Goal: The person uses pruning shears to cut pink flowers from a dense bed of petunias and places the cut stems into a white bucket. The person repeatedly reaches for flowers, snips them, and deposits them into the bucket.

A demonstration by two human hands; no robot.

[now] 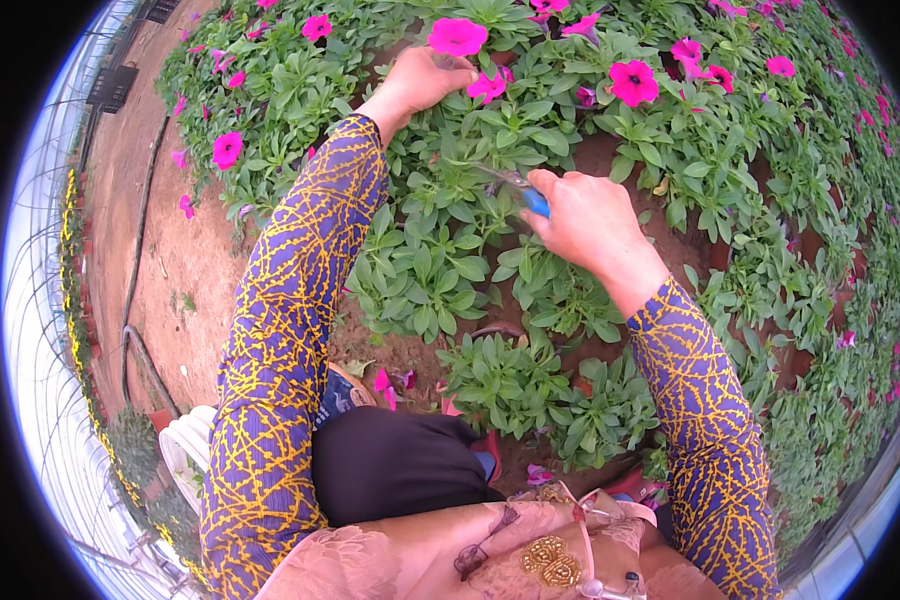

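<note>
Pink petunia flowers (457, 37) and leafy petunia plants (450, 262) fill the ground in front of me. At the upper middle, my left hand (429, 81) reaches in among the stems, its fingers bent close together beside a pink bloom (487, 87); whether something thin is between them cannot be made out. My right hand (589, 217) is closed around scissors with a blue handle (536, 202). Their metal blades (504, 176) point up and left over the leaves, a short way below and right of my left hand. The blade tips are blurred.
A dark hose (139, 247) lies along the bare soil path on the left. Black plastic crates (112, 88) stand at the upper left. A white ribbed object (187, 450) is beside my left elbow. Between the plants, a pot rim (497, 330) shows, and fallen petals (386, 386) lie near my knee.
</note>
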